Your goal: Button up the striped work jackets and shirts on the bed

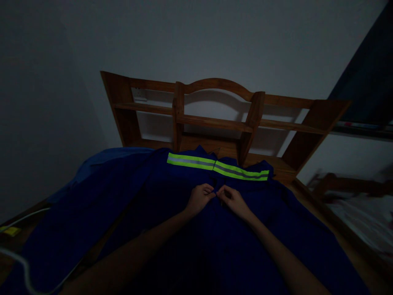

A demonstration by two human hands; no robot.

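Observation:
A dark blue work jacket (pixel 245 229) lies spread over the desk, its sleeves reaching out to both sides. Across its chest runs a yellow-green reflective strip (pixel 190 161) with a grey middle band, split at the front opening. Just below that split, my left hand (pixel 199 199) pinches the jacket's front with thumb and fingers together. Close beside it, my right hand (pixel 233 200) is also closed in a pinch on the front, fingertips almost meeting the left ones. The dim light hides any button or zip between the fingertips.
A wooden shelf unit (pixel 215 123) stands behind the jacket against the wall. Lighter blue cloth (pixel 104 159) lies at the left back. A white cable (pixel 26 270) and a yellow object (pixel 10 231) are at the left. At the right is a bed (pixel 365 217) with pale bedding.

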